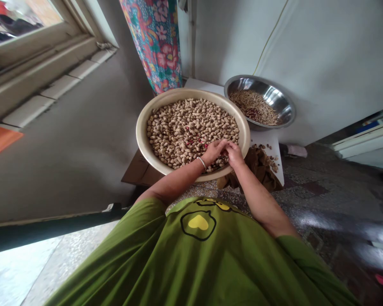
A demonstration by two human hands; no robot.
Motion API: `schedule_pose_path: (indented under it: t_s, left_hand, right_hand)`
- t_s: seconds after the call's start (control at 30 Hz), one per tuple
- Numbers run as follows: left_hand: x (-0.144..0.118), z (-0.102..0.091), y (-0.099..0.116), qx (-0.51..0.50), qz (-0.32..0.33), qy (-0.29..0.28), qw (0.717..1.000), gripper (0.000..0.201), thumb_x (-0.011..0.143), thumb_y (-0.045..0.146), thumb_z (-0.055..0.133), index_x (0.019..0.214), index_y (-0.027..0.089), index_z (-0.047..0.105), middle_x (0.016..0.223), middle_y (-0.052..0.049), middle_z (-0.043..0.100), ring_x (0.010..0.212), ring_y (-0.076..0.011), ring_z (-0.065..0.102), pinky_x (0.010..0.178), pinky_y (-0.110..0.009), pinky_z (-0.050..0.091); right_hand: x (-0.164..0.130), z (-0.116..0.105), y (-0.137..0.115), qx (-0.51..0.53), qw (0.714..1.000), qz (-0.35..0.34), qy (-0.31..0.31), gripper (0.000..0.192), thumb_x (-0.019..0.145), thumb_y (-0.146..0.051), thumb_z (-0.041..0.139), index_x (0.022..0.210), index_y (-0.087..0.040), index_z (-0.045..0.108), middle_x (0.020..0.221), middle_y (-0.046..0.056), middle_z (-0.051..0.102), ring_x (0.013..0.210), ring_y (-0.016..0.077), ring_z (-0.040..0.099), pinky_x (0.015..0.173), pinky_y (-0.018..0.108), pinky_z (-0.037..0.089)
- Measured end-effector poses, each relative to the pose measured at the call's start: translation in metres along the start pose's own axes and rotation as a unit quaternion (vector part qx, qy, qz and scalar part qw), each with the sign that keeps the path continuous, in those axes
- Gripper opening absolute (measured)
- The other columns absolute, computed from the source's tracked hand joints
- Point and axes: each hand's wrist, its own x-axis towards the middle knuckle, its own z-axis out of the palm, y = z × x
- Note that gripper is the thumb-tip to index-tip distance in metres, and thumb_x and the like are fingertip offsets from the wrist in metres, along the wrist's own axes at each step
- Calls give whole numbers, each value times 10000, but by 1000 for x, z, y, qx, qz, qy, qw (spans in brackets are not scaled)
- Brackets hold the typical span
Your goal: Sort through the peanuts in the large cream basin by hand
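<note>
A wide cream basin (142,127) in front of me is full of unshelled peanuts (185,125), with a few red shelled kernels (194,142) near its front. My left hand (213,151), a metal bangle on its wrist, and my right hand (234,153) meet over the basin's near right edge. Their fingertips press together around something small that I cannot make out, probably a peanut. A steel bowl (282,104) behind the basin on the right holds empty shells and some red kernels.
The basin rests on a low brown stand (137,170). A white board (271,142) beneath the steel bowl carries scattered shell bits. A flowered curtain (158,42) hangs behind, by a grey wall. A window frame (35,51) is at left. The floor is patterned tile.
</note>
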Motion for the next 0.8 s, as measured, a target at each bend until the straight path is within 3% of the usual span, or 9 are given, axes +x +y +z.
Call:
schedule_pose_path:
  t_s: [0.1,0.27,0.47,0.6,0.7,0.8]
  left_hand:
    - [0,-1,3,-35,-50,19,998,382,971,420,527,682,169,530,574,-10,527,519,-121,512,535,-250,411]
    - [-2,1,9,-54,-53,20,997,260,937,208,459,713,152,577,592,-15,553,528,-132,541,552,-255,461]
    - [-5,7,8,-96,-68,9,993,177,915,237,499,834,138,621,671,-27,614,582,-131,574,627,-263,514]
    - [-4,6,9,-117,-97,15,988,72,826,148,510,817,150,581,663,-7,592,570,-127,567,629,-266,529]
    - [-2,6,10,-142,-112,24,983,133,725,71,498,813,148,562,687,-6,609,566,-130,579,633,-273,536]
    - [-1,5,11,-160,-128,13,979,133,719,62,486,797,140,560,653,-2,597,545,-141,586,620,-285,538]
  right_hand:
    - [-2,-1,-3,12,1000,6,-23,492,598,-601,811,786,-183,632,594,-37,544,504,87,418,477,229,332]
    - [-1,-2,-3,29,998,34,-37,543,571,-634,820,788,-192,590,588,-49,490,510,78,386,481,225,293]
    - [5,-2,-2,44,998,50,9,575,545,-628,816,838,-196,577,652,-45,518,508,72,375,455,224,263]
    - [7,-1,-3,13,999,45,26,588,576,-667,803,846,-191,586,669,-35,540,507,75,402,440,223,273]
    - [8,0,-2,4,998,44,43,625,573,-693,804,881,-187,607,682,-34,565,497,69,400,422,219,264]
    - [8,4,0,-6,997,50,51,634,574,-684,811,922,-187,624,635,-48,552,469,59,371,404,212,231]
